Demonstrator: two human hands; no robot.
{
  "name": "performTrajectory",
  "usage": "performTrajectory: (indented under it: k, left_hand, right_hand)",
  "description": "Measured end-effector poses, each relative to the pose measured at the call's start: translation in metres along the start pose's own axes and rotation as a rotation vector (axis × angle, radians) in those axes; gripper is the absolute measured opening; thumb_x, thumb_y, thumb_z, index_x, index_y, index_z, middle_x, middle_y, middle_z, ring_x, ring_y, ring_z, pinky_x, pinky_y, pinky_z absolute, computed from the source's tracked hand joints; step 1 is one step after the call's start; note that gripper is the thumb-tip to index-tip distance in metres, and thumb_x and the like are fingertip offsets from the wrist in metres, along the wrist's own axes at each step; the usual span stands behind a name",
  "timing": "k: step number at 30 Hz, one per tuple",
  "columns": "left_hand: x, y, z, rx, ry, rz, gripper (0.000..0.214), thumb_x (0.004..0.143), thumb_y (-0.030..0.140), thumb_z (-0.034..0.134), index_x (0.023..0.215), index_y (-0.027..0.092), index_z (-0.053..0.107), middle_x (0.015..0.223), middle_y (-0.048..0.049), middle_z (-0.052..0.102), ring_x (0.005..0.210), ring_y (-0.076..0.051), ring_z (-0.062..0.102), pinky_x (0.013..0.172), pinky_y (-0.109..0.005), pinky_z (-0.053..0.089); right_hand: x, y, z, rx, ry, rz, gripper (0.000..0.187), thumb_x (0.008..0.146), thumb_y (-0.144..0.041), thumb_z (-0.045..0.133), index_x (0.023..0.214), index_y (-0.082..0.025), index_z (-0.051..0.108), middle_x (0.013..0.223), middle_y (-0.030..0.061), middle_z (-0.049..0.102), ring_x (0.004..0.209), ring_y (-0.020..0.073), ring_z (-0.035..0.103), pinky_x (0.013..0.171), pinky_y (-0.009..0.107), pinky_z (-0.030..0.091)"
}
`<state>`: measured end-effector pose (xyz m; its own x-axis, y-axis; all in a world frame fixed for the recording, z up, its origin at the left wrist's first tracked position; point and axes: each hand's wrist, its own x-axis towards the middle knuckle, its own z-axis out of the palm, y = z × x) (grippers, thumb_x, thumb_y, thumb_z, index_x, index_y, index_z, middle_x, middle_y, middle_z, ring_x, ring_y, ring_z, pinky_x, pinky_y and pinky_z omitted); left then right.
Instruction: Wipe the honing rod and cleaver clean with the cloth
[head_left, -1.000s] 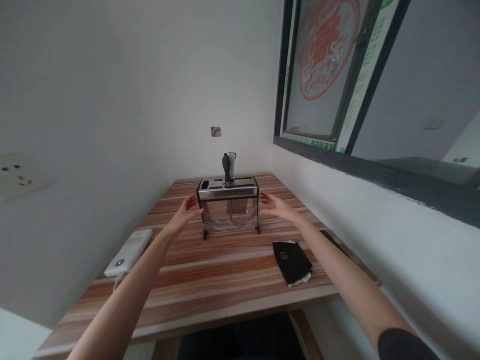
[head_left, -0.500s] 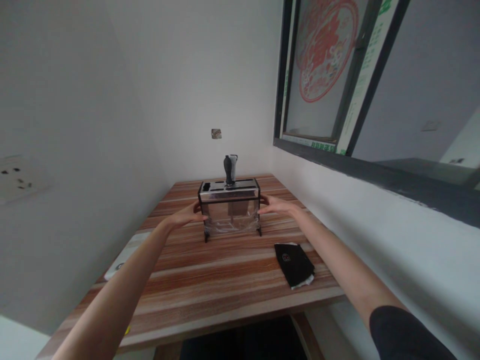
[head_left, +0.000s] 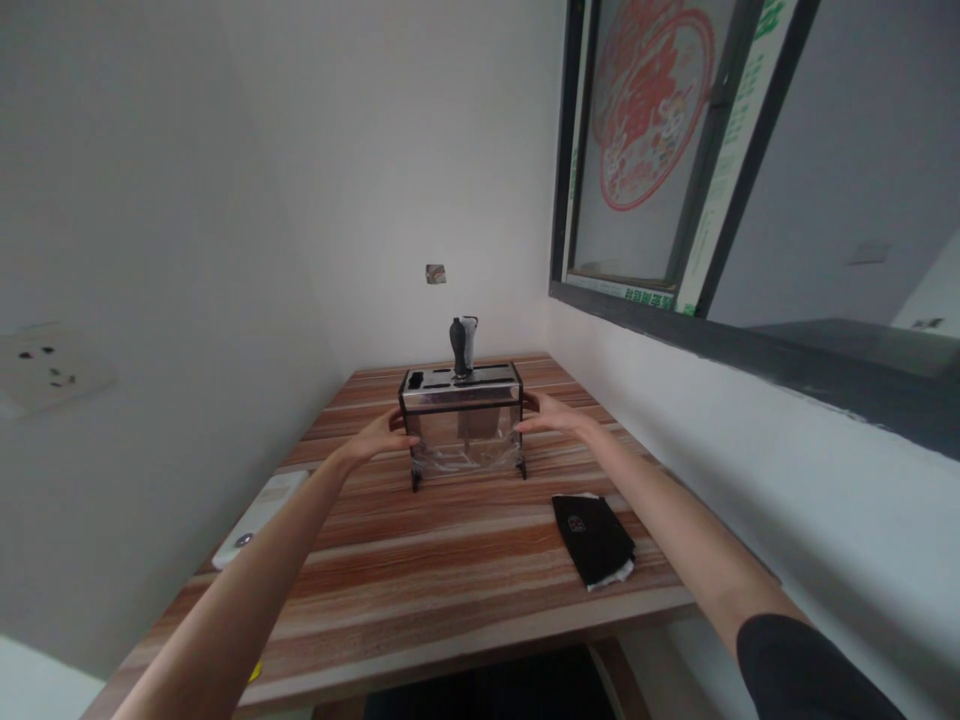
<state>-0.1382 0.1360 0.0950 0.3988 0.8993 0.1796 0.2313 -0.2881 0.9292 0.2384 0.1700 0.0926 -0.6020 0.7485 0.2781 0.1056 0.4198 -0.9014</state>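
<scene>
I have both hands on the knife holder (head_left: 466, 430), one at each end of it. My left hand (head_left: 375, 437) is half curled around the left end, with the thumb lying against the front edge and the fingers going round the side toward the back. My right hand (head_left: 553, 413) takes the right end in much the same way, thumb in front and fingers partly hidden behind the frame. Each has hold of the frame, though how hard either one presses I cannot tell.

The holder stands upright toward the far part of the striped wooden table (head_left: 420, 570), its dark feet down on the wood. It has see-through sides (crinkled film shows along the lower front) and a shiny slotted top. A black handle (head_left: 458, 347) sticks up from that top, and just beside it rises a whitish wrapped piece (head_left: 470, 343).

Nearer me, below my right forearm, a black packet (head_left: 592, 538) with a pale torn-looking edge lies flat. Over on the left, a white box (head_left: 262, 515) lies near the wall, partly covered by my left forearm. A socket (head_left: 51, 366) is on the left wall, and a window (head_left: 652, 130) with a red round sticker is on the right.
</scene>
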Motion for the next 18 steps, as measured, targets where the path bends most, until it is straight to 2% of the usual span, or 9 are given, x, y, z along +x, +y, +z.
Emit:
performTrajectory:
  k: [4,9,18]
  left_hand:
    - [0.002,0.004,0.009,-0.007,0.032,0.022,0.079,0.059,0.040,0.083,0.128,0.015,0.054,0.134,-0.0174,0.056,0.123,-0.036,0.051,0.102,-0.051,0.041]
    - [0.016,0.011,0.028,-0.026,0.055,0.052,0.080,0.057,0.041,0.084,0.127,0.015,0.056,0.134,-0.0175,0.055,0.126,-0.036,0.048,0.105,-0.051,0.037]
    - [0.050,0.023,0.079,-0.082,-0.002,0.099,0.085,0.056,0.036,0.085,0.131,0.017,0.053,0.138,-0.0161,0.052,0.128,-0.036,0.046,0.108,-0.051,0.034]
  right_hand:
    - [-0.002,-0.001,-0.008,-0.001,0.030,0.010,0.073,0.056,-0.031,0.086,0.123,-0.022,0.059,0.132,0.0078,0.058,0.126,0.0272,0.050,0.113,0.048,0.029]
    - [-0.017,-0.004,-0.026,0.011,0.060,0.026,0.070,0.055,-0.027,0.086,0.120,-0.023,0.062,0.130,0.0069,0.060,0.126,0.0275,0.049,0.114,0.047,0.029]
    - [-0.064,-0.015,-0.069,0.020,0.142,0.086,0.070,0.053,-0.023,0.086,0.119,-0.021,0.063,0.127,0.0075,0.062,0.124,0.0287,0.050,0.113,0.049,0.029]
